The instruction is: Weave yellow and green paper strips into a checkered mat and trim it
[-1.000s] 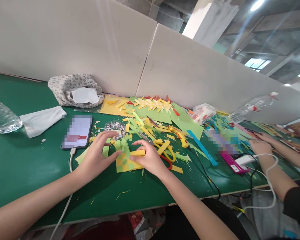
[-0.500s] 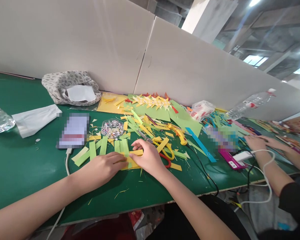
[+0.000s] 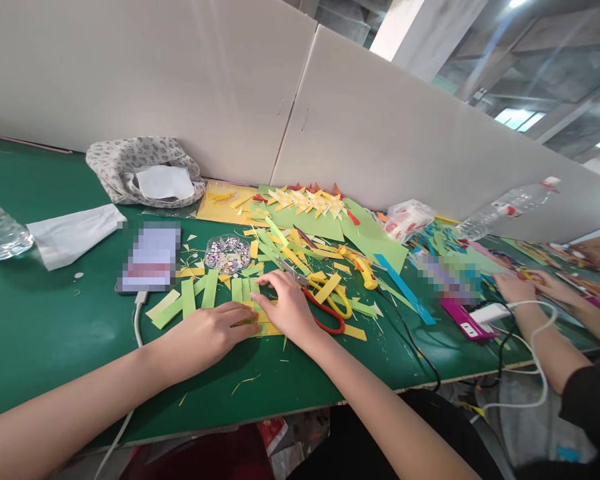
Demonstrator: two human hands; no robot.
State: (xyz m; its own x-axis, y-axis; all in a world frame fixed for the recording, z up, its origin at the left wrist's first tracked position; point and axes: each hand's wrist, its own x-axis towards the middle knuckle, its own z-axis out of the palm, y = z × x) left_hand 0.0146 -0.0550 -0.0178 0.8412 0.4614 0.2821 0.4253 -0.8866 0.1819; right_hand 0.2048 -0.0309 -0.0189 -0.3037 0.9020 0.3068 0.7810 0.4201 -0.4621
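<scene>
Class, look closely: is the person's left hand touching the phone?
Apart. The head view shows green strips and tabletop in the gap between the left hand and the phone.

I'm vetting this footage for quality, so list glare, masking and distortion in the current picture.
Head view: pale streaks of glare cross the partition and the ceiling; head view: mosaic blocks cover most of the phone screen; head view: the partition's top edge slants down rightward, perhaps from camera tilt.
</scene>
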